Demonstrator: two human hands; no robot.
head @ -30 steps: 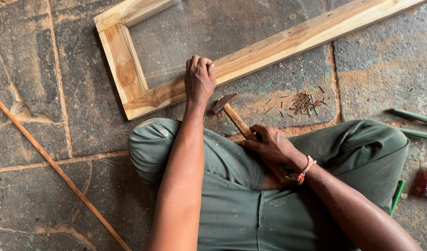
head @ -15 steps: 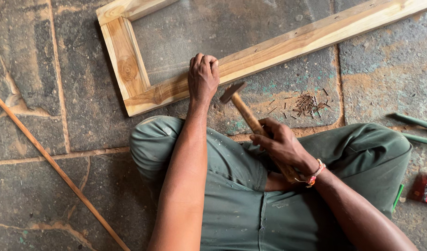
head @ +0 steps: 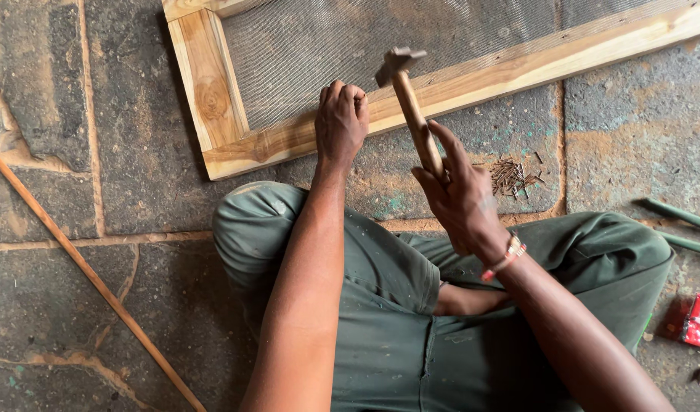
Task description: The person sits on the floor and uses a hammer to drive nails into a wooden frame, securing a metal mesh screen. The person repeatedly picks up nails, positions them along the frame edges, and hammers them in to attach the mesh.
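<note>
**Hammer up over the frame rail, other hand pinching at the wood**

Head-cam view looking straight down at someone sitting cross-legged on a stone floor (head: 75,305) in green trousers. The right hand (head: 460,194) was wrapped around the wooden handle of a hammer (head: 407,95), grip clenched low on the shaft with the index finger laid along it. The hammer's long axis ran from the hand up and slightly left, so the metal head sat above and just left of that hand, raised clear of the wood.

The left hand (head: 341,122) was curled tight, fingertips pressed down on the near rail of a wooden frame (head: 205,84) with wire mesh (head: 350,38) stretched over it. It looked like it was pinching something small against the rail, but I couldn't make out what, too tiny and hidden by the fingers. So the spot on the rail lay just left of and below the hammer head, and the left hand was already on it, with the right well apart above.

Counts: one hammer, one frame (only a corner and two rails in shot), one loose heap of small nails (head: 510,175) on the floor just right of the hammer hand, too many to count. One long thin stick (head: 91,275) lay diagonally at the left, two green rods (head: 682,221) at the right edge, and one red packet (head: 697,320) beside the knee.
</note>
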